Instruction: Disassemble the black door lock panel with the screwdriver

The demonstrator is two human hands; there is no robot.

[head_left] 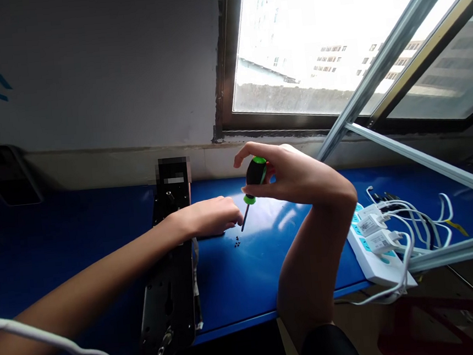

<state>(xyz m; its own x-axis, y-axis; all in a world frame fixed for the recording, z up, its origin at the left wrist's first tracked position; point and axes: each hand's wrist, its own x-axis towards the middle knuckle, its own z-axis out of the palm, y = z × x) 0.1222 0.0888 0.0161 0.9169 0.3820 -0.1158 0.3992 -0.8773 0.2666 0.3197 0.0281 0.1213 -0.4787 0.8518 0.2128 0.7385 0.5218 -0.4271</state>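
My right hand [289,173] grips a screwdriver [256,170] by its black and green handle, the thin shaft tilted down toward the table. Close to the screwdriver's tip is my left hand [218,213], its fingers curled and pointing right. Whatever those fingers may pinch is hidden or too small to make out. Several tiny dark screws [237,242] lie in a small cluster on the blue table [246,287], just below the tip. Beneath my left wrist runs a long black metal plate [170,294] with holes and silver posts.
At the right edge stands a white power strip [379,267] with several chargers and looping white cables [418,217]. A phone-like dark device [8,174] leans against the wall at left. Metal frame bars [429,155] cross the right side. A white cable [60,343] passes over my left forearm.
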